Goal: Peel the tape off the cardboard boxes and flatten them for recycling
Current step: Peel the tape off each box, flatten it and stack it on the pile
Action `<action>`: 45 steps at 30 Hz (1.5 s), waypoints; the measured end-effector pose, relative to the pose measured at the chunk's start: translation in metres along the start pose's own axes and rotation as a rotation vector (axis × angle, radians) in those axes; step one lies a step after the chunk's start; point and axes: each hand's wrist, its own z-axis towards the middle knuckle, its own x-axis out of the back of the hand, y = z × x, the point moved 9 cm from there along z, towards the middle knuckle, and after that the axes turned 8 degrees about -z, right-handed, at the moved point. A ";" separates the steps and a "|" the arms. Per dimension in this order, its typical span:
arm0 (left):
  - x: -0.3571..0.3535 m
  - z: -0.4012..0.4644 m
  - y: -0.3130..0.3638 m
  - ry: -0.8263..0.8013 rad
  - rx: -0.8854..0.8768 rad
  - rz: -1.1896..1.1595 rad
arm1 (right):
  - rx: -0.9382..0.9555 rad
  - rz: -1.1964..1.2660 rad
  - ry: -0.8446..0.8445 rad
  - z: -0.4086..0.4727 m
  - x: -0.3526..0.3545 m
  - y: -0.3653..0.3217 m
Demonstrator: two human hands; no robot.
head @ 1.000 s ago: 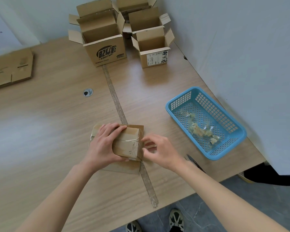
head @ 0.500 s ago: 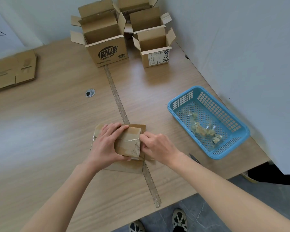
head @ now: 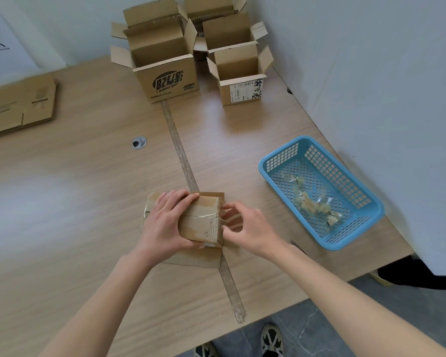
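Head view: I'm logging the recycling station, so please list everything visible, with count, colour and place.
small taped cardboard box: one, brown, near table centre, under the hands
open cardboard boxes: about four, brown, far edge
flattened cardboard: one stack, brown, far left
blue plastic mesh basket: one, right side
peeled tape scraps: clump, yellowish-clear, inside basket
wooden table: one, light brown
left hand: grips box
right hand: fingers at box's right end
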 end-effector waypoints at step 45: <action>0.015 -0.042 -0.038 0.131 0.321 -0.726 | 0.214 -0.520 -0.063 0.098 0.026 -0.127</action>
